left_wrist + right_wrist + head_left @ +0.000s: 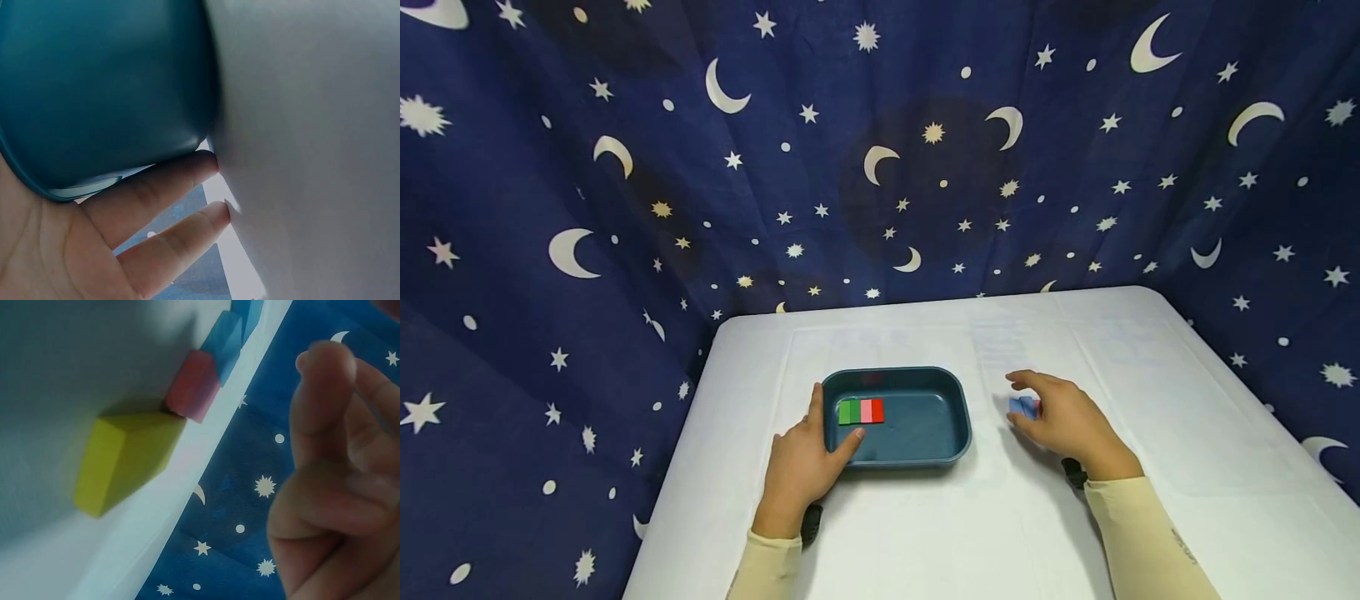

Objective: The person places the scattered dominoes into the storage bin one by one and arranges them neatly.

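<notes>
My left hand point(799, 465) rests at the near left corner of a dark teal tray point(917, 457). Its thumb reaches over the rim, while other fingers lie fairly straight along the outer wall point(112, 81). Inside the tray, green, pink and red blocks point(861, 412) lie side by side in a row. To the right, my right hand point(1067, 421) hovers over blue blocks point(1021, 407), thumb and fingers apart and holding nothing. The right wrist view shows a line of blue blocks point(224, 347), a pinkish-red block point(195, 384) and a yellow wedge-shaped block point(128, 462); the hand hides the yellow one from the head view.
A white cloth covers the table point(895, 533). Behind it and along both sides hangs a dark blue curtain point(835, 167) with moons and stars. Bare white cloth lies between the tray and the loose blocks.
</notes>
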`<state>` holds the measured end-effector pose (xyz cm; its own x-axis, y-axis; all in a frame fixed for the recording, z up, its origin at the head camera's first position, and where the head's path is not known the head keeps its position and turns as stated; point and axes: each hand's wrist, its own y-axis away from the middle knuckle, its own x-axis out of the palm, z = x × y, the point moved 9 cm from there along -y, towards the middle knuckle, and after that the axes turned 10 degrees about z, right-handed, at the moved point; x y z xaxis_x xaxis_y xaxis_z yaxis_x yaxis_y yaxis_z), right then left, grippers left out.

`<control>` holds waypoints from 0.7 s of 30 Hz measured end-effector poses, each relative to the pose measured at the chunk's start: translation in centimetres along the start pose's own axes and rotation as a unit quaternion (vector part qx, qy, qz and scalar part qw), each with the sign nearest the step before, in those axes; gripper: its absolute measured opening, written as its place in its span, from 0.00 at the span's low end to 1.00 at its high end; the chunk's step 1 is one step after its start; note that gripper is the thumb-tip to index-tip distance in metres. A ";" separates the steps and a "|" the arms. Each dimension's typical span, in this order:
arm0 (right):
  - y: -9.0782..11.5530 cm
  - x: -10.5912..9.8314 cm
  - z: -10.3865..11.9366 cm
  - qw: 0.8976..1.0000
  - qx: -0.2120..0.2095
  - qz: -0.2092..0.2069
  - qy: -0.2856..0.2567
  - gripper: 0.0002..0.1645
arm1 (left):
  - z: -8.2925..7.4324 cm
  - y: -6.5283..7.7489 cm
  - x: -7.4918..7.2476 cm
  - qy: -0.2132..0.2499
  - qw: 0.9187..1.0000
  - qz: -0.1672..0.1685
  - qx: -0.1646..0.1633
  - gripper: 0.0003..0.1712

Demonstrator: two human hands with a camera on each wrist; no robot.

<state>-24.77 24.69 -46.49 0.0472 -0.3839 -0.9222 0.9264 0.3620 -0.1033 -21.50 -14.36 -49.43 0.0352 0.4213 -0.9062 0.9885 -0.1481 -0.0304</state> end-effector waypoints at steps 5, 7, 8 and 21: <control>-0.1 0.5 -0.5 1.000 0.012 0.011 0.000 0.37 | 0.2 -0.2 0.1 0.003 1.000 -0.005 0.005 0.65; -0.1 0.7 -0.5 1.000 0.015 0.016 0.001 0.37 | 0.2 -0.1 0.2 0.005 1.000 -0.006 0.006 0.64; 0.0 0.7 -0.6 1.000 0.015 0.017 0.001 0.38 | 0.2 -0.1 0.2 0.006 1.000 -0.006 0.006 0.64; 0.2 1.4 -0.8 0.999 0.024 0.024 0.007 0.39 | 0.2 -0.2 0.2 0.002 1.000 -0.002 0.006 0.66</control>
<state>-24.81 24.88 -48.10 0.0874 -0.3549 -0.9308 0.9400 0.3386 -0.0408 -21.74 -14.45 -49.70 0.0311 0.4248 -0.9048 0.9870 -0.1559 -0.0393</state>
